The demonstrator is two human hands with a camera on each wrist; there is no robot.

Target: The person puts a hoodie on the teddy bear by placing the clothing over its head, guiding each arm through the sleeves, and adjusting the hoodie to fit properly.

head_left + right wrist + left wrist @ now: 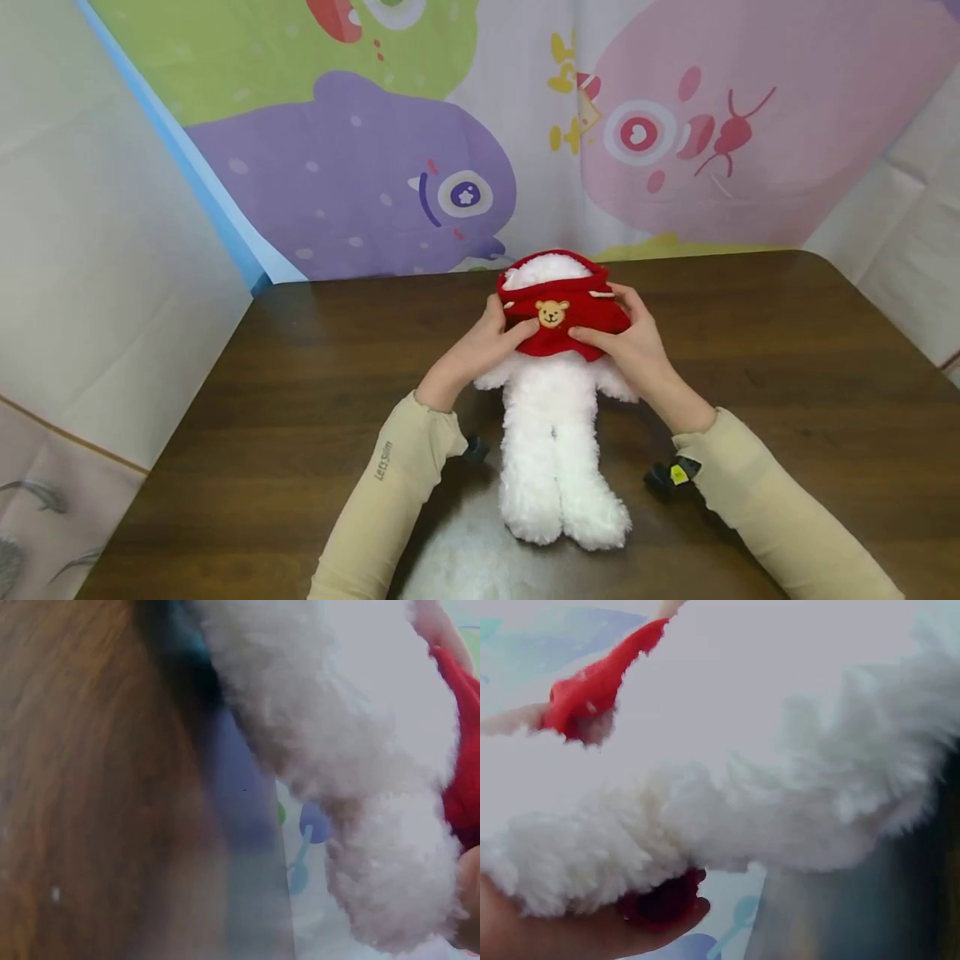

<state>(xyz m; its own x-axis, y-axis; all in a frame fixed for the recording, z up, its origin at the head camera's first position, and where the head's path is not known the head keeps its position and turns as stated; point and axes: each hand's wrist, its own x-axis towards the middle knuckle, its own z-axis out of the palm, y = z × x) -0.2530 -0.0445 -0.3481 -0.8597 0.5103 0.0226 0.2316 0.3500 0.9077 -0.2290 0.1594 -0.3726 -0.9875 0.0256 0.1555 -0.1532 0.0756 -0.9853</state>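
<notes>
A white fluffy plush toy (551,417) is held with its legs toward me and its arms out to the sides. A red garment (577,310) with a bear-face patch (551,313) covers its head and upper chest, and white fur shows through the neck opening. My left hand (480,346) grips the garment's left side, thumb beside the patch. On the other side my right hand (647,354) holds it with the thumb across the front. Both wrist views show plush fur (727,750) close up, with red cloth (466,742) at the edge; the toy's face is hidden.
The toy is over a dark wooden table (360,358). Behind the table hangs a curtain (540,167) with cartoon creatures, and pale cloth (112,208) covers the left side. A black wrist device (671,477) sits below the right cuff.
</notes>
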